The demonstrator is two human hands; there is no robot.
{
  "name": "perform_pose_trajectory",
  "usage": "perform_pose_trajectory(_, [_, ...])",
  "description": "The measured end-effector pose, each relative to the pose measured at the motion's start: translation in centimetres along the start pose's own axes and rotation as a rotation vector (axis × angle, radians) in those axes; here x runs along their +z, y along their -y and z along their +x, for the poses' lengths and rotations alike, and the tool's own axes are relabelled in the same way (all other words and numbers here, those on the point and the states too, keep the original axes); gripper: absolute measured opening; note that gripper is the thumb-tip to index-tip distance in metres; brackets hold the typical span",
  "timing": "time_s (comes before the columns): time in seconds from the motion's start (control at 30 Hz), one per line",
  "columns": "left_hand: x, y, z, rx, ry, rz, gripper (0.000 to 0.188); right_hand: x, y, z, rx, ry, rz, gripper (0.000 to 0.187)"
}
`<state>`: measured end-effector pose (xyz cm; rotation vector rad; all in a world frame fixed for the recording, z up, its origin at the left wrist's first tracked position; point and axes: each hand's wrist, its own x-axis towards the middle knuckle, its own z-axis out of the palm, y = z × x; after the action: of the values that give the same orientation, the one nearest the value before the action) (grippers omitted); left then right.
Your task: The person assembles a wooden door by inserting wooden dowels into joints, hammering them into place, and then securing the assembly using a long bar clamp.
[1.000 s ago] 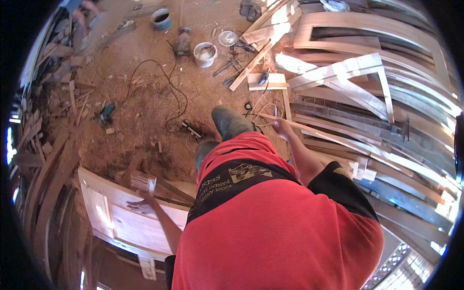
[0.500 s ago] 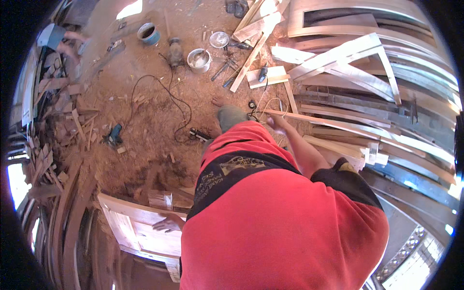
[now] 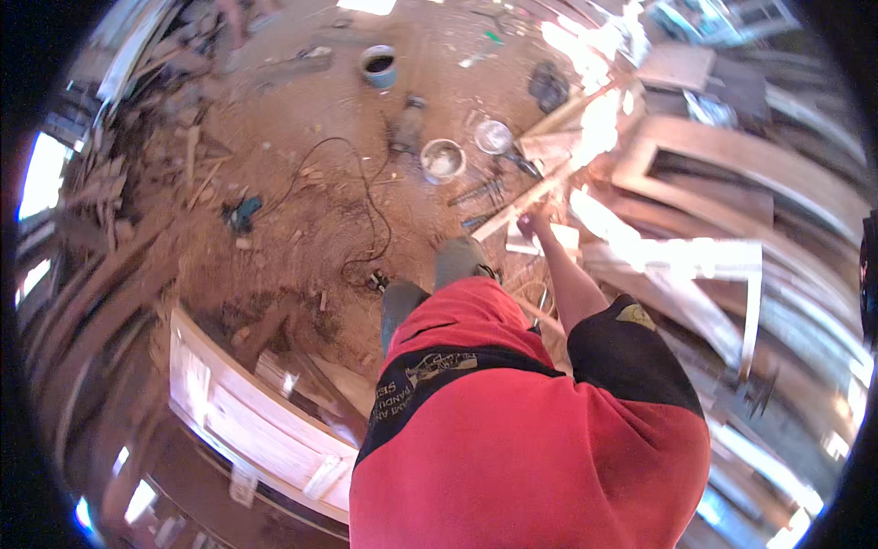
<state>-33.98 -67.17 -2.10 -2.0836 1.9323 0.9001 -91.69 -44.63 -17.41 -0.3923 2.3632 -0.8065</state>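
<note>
My right hand [image 3: 530,223] reaches forward, down at a short pale board [image 3: 569,240] on the floor. Its fingers look closed, but blur hides what is in them. A long narrow plank [image 3: 521,209] slants beside that hand. Out of the picture is my left hand. To my left lies a pale wooden panelled door [image 3: 265,423]. Ahead of me stand a white bucket of pale stuff [image 3: 443,162] and a round lid or dish [image 3: 494,137]. Several hand tools [image 3: 480,192] lie between the bucket and the plank.
A teal power tool [image 3: 241,215] sits on the sawdust-covered floor, and a dark cord [image 3: 370,206] curls near my feet. Beyond stands a blue pot [image 3: 379,69]. Stacked timber and frames [image 3: 700,252] fill the right side; scrap wood [image 3: 114,197] is heaped at left.
My view has turned, so the floor things appear farther right. My right hand has moved from beside my knee forward to the short board. My left hand, earlier open over the door, has left view.
</note>
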Motion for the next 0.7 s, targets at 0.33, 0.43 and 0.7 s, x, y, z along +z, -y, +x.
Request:
perform_pose_trajectory(0.33, [-0.9, -0.7, -10.9, -0.588, -0.208, -0.033, 0.052, 12.9, 12.8, 0.4, -0.25, 0.733, 0.051, 0.026])
perform_pose_trajectory(0.43, [-3.6, -1.2, -11.6, -0.617, -0.265, -0.098, 0.053, 15.8, 13.2, 3.1, -0.839, 0.901, -0.305, 0.025])
perform_pose_trajectory(0.7, [3.0, -0.7, -11.0, -0.367, -0.328, -0.302, 0.049, 22.0, 18.5, 13.7, -0.567, 0.916, -0.404, 0.017])
